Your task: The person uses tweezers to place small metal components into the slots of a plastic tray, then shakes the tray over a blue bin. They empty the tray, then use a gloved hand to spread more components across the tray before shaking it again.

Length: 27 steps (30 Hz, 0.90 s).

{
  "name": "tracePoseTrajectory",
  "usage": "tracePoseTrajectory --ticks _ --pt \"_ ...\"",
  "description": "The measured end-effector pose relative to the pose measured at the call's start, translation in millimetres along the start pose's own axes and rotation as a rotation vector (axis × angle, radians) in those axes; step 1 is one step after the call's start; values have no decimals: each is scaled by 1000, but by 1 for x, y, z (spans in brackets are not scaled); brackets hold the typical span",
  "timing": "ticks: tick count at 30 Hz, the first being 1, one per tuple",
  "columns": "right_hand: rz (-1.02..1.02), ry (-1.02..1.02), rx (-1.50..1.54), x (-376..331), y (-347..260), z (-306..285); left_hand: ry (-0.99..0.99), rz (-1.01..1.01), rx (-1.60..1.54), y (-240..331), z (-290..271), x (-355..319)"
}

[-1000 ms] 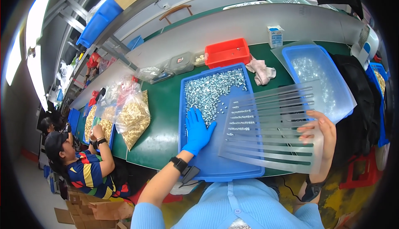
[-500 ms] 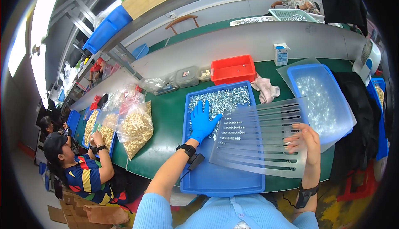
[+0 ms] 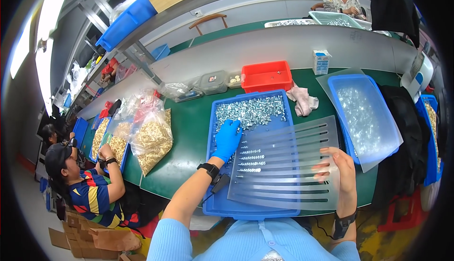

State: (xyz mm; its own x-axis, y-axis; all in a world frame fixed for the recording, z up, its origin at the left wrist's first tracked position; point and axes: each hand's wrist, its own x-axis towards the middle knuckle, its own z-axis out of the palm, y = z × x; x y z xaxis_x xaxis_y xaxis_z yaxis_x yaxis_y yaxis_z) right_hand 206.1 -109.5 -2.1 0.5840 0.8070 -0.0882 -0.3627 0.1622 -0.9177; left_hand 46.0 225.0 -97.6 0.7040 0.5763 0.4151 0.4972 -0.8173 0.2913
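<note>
At the far left of the green surface [image 3: 189, 123], a seated person in a striped shirt [image 3: 90, 194] worked beside clear bags of yellowish parts [image 3: 151, 140]. In the middle lay a blue tray [image 3: 215, 204] heaped with small silvery screws [image 3: 250, 111], and the left hand [image 3: 227, 139], in a blue glove, rested flat and open on them at the edge of a translucent slotted plate [image 3: 288, 166]. The bare right hand [image 3: 338, 168] gripped that plate's right edge, holding it tilted over the tray, with a second blue tray [image 3: 338, 83] of clear bits further right
</note>
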Motion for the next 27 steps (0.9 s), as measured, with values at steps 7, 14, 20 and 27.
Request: tracePoseTrajectory --ticks 7,14,20,27 --pt "-30 -8 23 2 12 -2 -109 -120 -456 -21 0 7" --pt "-3 1 24 -1 11 -1 -543 -161 -865 89 -48 17" --pt "6 -3 -3 -3 7 6 -613 42 -887 110 -55 30" --pt "10 4 -8 -4 6 6 -588 -152 -808 60 -48 28"
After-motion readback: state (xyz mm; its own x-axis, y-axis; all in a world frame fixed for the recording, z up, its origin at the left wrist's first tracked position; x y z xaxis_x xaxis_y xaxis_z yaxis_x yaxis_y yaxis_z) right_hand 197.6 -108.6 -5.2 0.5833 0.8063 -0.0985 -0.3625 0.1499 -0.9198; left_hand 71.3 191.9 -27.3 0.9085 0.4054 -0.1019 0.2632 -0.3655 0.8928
